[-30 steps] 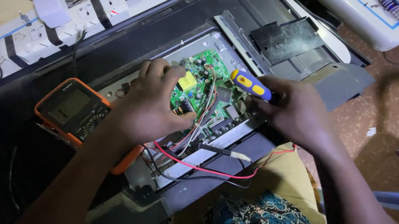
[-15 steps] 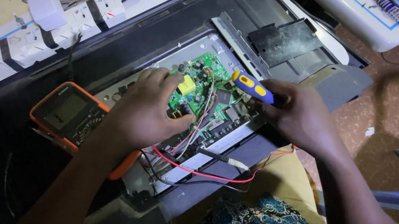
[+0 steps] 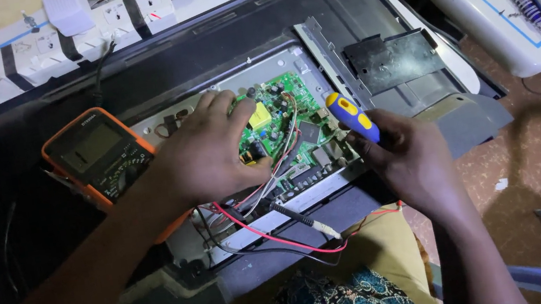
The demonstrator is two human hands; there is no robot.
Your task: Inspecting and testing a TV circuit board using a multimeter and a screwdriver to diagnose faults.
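Two hands: left hand (image 3: 203,156) on circuit board (image 3: 288,124) (edge), right hand (image 3: 407,156) holding screwdriver (image 3: 352,117).

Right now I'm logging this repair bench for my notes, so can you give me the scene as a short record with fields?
Setting: opened flat-screen set lying face down, back cover off
Left hand: resting on the green circuit board, fingers over its left part
Right hand: gripping a blue-and-yellow screwdriver, handle up, tip hidden
Meter: orange multimeter lying beside the left hand
Leads: red lead and black probe lying loose below the board
Behind the set: white power strip
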